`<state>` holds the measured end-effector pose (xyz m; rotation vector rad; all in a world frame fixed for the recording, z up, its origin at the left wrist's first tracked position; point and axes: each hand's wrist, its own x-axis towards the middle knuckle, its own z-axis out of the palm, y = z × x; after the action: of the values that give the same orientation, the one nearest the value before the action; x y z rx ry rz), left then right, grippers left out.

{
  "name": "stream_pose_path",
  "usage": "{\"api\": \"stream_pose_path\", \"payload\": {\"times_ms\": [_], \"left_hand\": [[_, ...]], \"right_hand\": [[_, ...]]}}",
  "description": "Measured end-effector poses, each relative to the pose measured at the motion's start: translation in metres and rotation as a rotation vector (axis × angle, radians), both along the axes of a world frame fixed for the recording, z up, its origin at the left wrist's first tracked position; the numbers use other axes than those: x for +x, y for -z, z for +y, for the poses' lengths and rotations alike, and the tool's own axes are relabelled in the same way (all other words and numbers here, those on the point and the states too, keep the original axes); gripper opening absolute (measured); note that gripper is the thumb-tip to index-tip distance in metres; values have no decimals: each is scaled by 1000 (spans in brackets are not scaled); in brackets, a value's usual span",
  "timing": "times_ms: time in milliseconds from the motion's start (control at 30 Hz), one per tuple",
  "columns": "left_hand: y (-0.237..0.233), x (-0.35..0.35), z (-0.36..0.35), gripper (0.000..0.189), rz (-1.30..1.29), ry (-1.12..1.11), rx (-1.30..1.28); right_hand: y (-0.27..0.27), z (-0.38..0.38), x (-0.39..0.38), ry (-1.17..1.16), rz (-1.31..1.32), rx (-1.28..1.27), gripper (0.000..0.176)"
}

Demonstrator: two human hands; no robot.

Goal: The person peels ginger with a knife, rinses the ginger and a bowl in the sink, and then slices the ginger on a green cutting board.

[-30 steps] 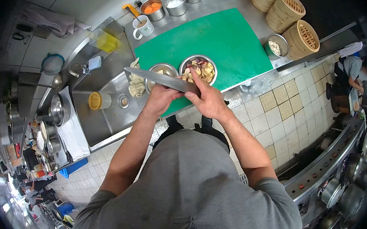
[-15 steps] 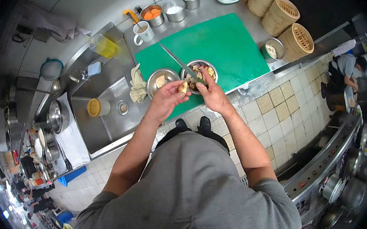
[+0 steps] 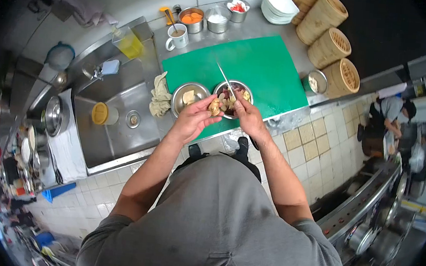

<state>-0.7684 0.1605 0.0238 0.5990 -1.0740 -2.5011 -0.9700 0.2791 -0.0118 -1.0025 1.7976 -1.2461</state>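
Observation:
Between the thumb and fingers of my left hand (image 3: 193,117) is a knobbly brownish-yellow piece of ginger (image 3: 215,107). My right hand (image 3: 249,118) grips a knife (image 3: 224,76), its blade angled up and left above a steel bowl (image 3: 220,86) filled with peelings and brownish-purple pieces. The knife's handle is hidden in my palm. Just left of it stands a second steel bowl (image 3: 176,97) containing a pale peeled piece (image 3: 189,97). Both bowls rest on the front part of a green cutting board (image 3: 275,62).
A sink (image 3: 115,147) with a yellow-lidded tub (image 3: 101,113) lies left, beside a crumpled cloth (image 3: 160,98). Behind the board are a mug (image 3: 179,41) and several steel containers. Bamboo steamers (image 3: 342,76) stand right. Another person (image 3: 392,110) works at far right.
The knife has swung from pointing far left to more upright, and its blade has moved right. The ginger is turned in my left hand. The whole view has tilted slightly.

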Motion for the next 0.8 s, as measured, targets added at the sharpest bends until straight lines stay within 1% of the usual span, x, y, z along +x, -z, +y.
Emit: {"api": "stream_pose_path", "payload": {"times_ms": [67,100,133,200,233,267,300,333,367,400,467,500,567,633,667,733,767,800], "left_hand": [[-2,-5,6,62,39,-25,23],[-1,-10,10,62,35,-55,19],[0,-15,16,61,25,-113,-31],[8,-24,25,59,1,-180,-84],[16,-31,27,55,8,-236,-65],[24,-37,30,50,14,-290,-43],[8,-47,42,47,58,-346,9],[11,-51,46,47,45,-355,6],[17,-54,48,48,128,-350,-7],[21,-57,51,48,215,-340,-19],[4,-68,58,47,175,-340,-19],[-3,-71,61,46,162,-356,-30],[-9,-73,62,45,142,-367,-44],[-12,-73,60,38,237,-332,-48],[-13,-73,59,38,232,-327,-46],[-15,-74,56,32,237,-345,-28],[-15,-74,54,32,236,-346,-25],[-16,-73,51,30,240,-325,-67]], "right_hand": [[-16,4,-9,-40,9,183,57],[-19,5,-11,-55,0,104,59],[-23,9,-15,-78,-9,103,59],[-35,20,-27,-200,39,-85,63],[-38,22,-36,-305,173,-187,71],[-42,26,-43,-318,165,-191,71],[-60,31,-45,-391,219,-179,74],[-73,36,-48,-462,271,-169,77],[-78,39,-50,-462,360,-211,82],[-86,41,-53,-461,347,-214,82],[-101,43,-61,-538,378,-129,82],[-101,43,-65,-535,371,-131,82],[-101,43,-68,-521,385,-200,82],[-105,42,-69,-513,366,-224,82],[-107,43,-69,-510,352,-243,82],[-109,42,-68,-503,347,-247,81],[-109,42,-67,-500,346,-253,81],[-108,41,-66,-501,345,-250,81]]}}
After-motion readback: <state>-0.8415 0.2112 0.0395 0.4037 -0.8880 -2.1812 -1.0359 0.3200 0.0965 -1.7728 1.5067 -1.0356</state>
